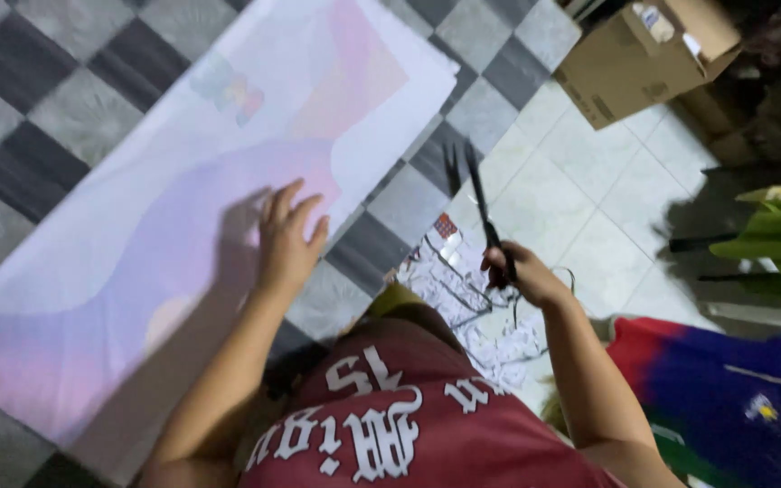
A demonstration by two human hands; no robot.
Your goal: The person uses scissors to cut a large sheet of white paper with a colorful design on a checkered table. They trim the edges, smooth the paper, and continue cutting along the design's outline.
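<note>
Keep your left hand (287,239) flat, fingers spread on the printed sheet (183,208); right hand (522,274) grips the open scissors (476,194), blades pointing away.

Large printed sheet (183,208) on the floor (580,208) at left, left hand (286,239) flat on its right edge, scissors (481,208) in right hand (522,276) to the right, paper scraps (472,307) beneath, cardboard box (644,54) far right

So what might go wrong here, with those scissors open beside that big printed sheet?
1. The black scissors are held in the right hand with blades apart and pointing away; a slip could nick the large pastel sheet.
2. The left hand lies flat on the sheet, which could crease or slide on the tiled floor.
3. The paper scraps underfoot could be slippery.
</note>
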